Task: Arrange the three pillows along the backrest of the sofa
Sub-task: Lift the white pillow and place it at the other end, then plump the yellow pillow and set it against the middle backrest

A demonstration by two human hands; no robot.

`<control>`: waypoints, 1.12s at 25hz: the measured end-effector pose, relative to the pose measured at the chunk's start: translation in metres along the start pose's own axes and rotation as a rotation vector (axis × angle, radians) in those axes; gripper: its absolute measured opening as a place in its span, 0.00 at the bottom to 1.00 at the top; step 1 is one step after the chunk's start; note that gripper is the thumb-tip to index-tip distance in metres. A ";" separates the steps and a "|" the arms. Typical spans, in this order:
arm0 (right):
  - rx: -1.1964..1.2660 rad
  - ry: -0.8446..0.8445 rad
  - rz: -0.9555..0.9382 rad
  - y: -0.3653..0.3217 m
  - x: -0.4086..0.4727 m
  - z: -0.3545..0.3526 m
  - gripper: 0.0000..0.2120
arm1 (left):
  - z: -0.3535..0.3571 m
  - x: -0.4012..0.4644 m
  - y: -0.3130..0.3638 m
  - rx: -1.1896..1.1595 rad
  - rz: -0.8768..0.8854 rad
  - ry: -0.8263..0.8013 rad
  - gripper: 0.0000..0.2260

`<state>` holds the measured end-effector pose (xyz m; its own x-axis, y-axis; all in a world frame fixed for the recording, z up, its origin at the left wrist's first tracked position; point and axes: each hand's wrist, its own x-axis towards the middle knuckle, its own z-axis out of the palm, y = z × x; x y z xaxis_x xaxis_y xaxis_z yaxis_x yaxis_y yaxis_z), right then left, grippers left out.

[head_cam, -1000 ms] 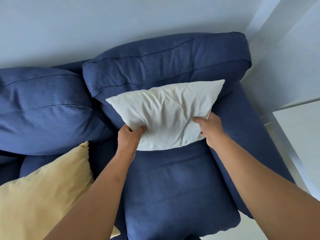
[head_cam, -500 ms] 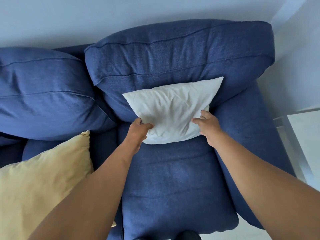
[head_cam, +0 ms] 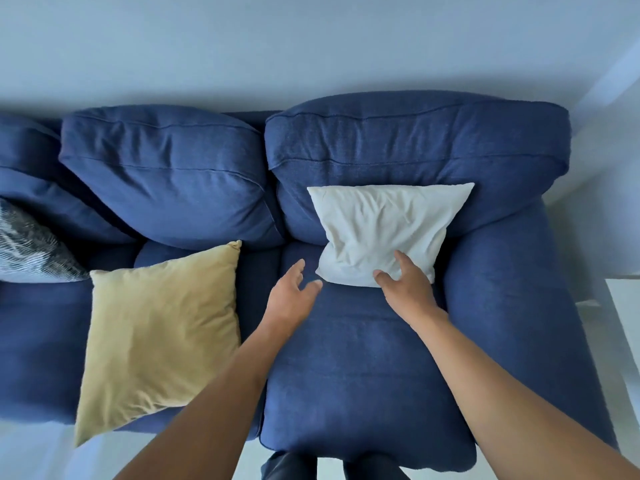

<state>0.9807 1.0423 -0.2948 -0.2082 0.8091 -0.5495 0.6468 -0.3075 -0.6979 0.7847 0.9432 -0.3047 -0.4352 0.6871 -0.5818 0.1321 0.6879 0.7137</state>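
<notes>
A white pillow (head_cam: 381, 226) leans against the right back cushion (head_cam: 415, 143) of the blue sofa. My right hand (head_cam: 405, 282) hovers at its lower edge with fingers spread, holding nothing. My left hand (head_cam: 291, 296) is open just left of the pillow, off it, over the seat. A yellow pillow (head_cam: 156, 334) lies flat on the middle seat, its corner past the front edge. A grey patterned pillow (head_cam: 31, 251) shows partly at the far left, against the backrest.
The sofa's right armrest (head_cam: 502, 306) stands beside the white pillow. A pale wall rises behind the backrest. A white surface (head_cam: 623, 323) stands off the sofa's right end. My legs show at the bottom edge.
Both hands have let go of the white pillow and drawn back with fingers open. The view has pulled back and shifted left, bringing the yellow and grey pillows into sight.
</notes>
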 end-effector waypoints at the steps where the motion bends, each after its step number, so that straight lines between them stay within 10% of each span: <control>1: -0.031 -0.036 -0.034 -0.006 -0.011 0.012 0.34 | -0.012 -0.015 -0.013 -0.005 -0.011 0.042 0.32; 28: -0.363 -0.397 -0.204 -0.067 -0.256 0.392 0.34 | -0.338 -0.246 -0.364 -0.178 -0.355 0.410 0.27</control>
<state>0.7030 0.6589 -0.2877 -0.5693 0.5624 -0.5997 0.7605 0.0832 -0.6440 0.5424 0.4445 -0.2893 -0.7400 0.2500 -0.6244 -0.2220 0.7855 0.5776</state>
